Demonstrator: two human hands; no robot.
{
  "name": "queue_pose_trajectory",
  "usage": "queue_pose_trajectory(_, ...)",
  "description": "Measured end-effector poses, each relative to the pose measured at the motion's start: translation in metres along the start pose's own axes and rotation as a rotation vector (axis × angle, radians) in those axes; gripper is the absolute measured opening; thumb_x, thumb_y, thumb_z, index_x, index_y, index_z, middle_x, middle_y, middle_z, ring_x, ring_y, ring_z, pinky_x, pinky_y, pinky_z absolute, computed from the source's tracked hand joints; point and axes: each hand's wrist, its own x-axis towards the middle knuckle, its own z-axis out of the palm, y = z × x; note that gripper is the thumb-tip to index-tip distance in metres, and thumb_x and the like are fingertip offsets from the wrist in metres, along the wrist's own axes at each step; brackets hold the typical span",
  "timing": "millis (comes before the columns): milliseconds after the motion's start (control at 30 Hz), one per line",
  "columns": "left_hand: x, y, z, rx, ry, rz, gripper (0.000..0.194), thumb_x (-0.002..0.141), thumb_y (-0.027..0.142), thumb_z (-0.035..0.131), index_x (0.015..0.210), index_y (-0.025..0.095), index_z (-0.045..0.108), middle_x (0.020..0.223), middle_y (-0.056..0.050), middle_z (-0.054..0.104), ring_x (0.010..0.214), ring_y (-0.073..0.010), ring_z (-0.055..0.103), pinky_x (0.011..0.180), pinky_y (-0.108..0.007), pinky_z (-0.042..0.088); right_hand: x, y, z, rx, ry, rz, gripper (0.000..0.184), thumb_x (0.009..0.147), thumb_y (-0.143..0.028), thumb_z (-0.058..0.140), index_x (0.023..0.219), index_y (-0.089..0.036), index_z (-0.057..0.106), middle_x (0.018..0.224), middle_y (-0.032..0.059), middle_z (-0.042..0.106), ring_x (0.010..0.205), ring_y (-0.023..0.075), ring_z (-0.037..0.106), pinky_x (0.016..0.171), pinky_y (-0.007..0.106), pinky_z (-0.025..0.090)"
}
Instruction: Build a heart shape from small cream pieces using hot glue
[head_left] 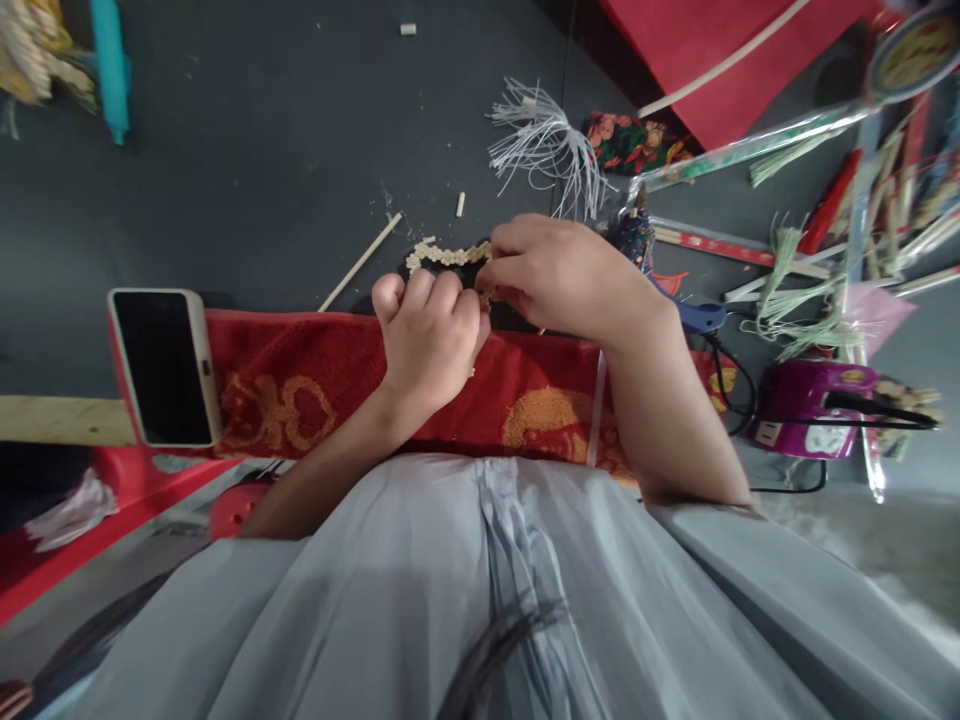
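A narrow strip of cream flower trim curves over a dark patch on the table, just beyond my knuckles. My left hand is closed in a loose fist at the near side of the strip, and a small cream bit peeks out below it. Thumb and fingers of my right hand pinch together at the right end of the trim, touching my left fingertips. What lies exactly between the fingertips is mostly hidden. A thin pale stick and a short cut piece lie close by.
A red towel runs along the table edge, with a phone on its left end. To the right are a blue-handled glue gun, a purple power socket and piled sticks. White tassel strands lie ahead.
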Motion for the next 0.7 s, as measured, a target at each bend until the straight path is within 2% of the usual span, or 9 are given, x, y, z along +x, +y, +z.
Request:
queue_pose_trajectory(200,-0.0016,-0.0030,0.0040,0.009,0.072,0.044,0.023,0.094,0.028,0.054,0.074,0.022,0.062,0.079,-0.007,0.063,0.088,-0.0284,0.058,0.080,-0.047,0.034,-0.0002,0.0023,0.0100,0.029,0.108,-0.009,0.027,0.094,-0.012,0.043,0.089,-0.015,0.069,0.089,0.0060,0.060,0.084,0.0183,0.053,0.073,0.032,0.038)
queue_pose_trajectory(433,-0.0080,-0.0051,0.0050,0.051,0.126,0.046,0.017,0.093,0.035,0.059,0.087,0.021,0.067,0.085,-0.007,0.065,0.089,-0.0288,0.059,0.082,-0.047,0.034,-0.0025,0.0034,0.0054,0.021,0.108,-0.020,0.024,0.091,-0.009,0.045,0.098,-0.014,0.068,0.090,0.0070,0.061,0.087,0.0197,0.055,0.073,0.033,0.039)
queue_pose_trajectory(700,-0.0083,-0.0072,0.0080,0.132,0.193,0.101,0.022,0.097,0.033,0.054,0.080,0.022,0.063,0.078,-0.003,0.062,0.082,-0.0242,0.057,0.078,-0.044,0.034,-0.0013,0.0032,0.0067,0.019,0.104,-0.010,0.023,0.091,-0.010,0.047,0.093,-0.017,0.069,0.090,0.0056,0.061,0.084,0.0179,0.053,0.072,0.031,0.038)
